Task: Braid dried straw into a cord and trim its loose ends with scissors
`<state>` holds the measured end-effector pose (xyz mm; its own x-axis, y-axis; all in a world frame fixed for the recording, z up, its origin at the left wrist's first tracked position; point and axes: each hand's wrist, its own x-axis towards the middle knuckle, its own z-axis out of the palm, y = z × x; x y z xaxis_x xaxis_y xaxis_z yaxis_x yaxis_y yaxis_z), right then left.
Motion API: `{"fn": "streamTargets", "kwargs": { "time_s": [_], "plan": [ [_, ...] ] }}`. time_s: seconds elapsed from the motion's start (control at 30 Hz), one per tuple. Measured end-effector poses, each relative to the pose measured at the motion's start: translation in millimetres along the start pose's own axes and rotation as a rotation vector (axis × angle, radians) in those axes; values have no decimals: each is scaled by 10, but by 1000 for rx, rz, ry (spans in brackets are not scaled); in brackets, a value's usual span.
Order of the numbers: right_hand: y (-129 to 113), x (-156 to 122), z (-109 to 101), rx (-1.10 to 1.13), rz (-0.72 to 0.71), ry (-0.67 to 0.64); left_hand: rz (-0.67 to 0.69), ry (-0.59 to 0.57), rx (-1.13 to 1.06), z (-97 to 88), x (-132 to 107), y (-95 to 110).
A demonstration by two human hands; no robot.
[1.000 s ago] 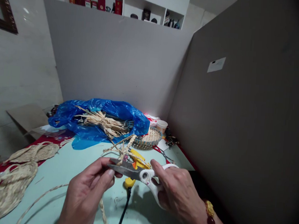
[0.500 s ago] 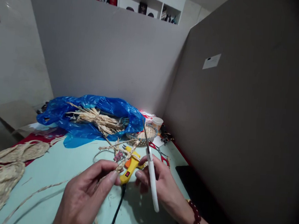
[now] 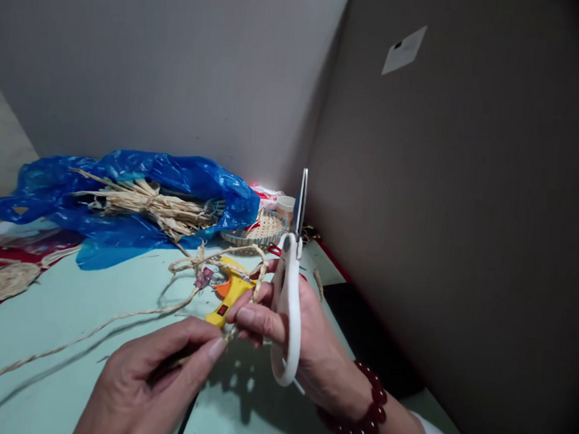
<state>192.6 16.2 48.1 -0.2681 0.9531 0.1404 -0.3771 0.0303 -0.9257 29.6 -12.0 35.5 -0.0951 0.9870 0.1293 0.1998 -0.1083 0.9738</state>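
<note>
My left hand (image 3: 156, 380) is closed, thumb and forefinger pinching a braided straw cord (image 3: 258, 287) at the lower middle. Just above, my right hand (image 3: 308, 329) pinches the same cord between thumb and fingers. White-handled scissors (image 3: 291, 291) also hang in my right hand, blades pointing up and nearly together. Behind the fingers lies a yellow glue gun (image 3: 231, 298) with a red switch, partly covered by my right hand. From the looped cord, a long twisted strand (image 3: 95, 329) runs left across the table.
A blue plastic bag (image 3: 123, 164) holding a bundle of dried straw (image 3: 145, 202) lies at the back. Beside it are a shallow woven basket (image 3: 268, 227) and a paper cup (image 3: 285, 205). Woven straw pieces (image 3: 1, 284) lie left. Grey partitions (image 3: 447, 189) rise behind and right.
My right hand has moved left and closed on the cord near my left fingers. The scissors have turned more upright, showing their handle loop. The camera view has tilted down and shifted right.
</note>
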Motion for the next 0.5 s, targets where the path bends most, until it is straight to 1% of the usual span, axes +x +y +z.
{"fn": "streamTargets", "kwargs": {
  "time_s": [0.07, 0.23, 0.37, 0.5],
  "plan": [
    [-41, 0, 13, -62, -22, -9, -51, -30, -10, -38, 22, -29],
    [-121, 4, 33, -175, -18, -32, -218, -139, -143, -98, 58, -40],
    [-89, 6, -15, -155, -12, -112, -240, -150, -182, -95, 76, -11],
    [6, 15, -70, -130, -51, -147, -259, -189, -111, -92, 119, -57]
  ]
}}
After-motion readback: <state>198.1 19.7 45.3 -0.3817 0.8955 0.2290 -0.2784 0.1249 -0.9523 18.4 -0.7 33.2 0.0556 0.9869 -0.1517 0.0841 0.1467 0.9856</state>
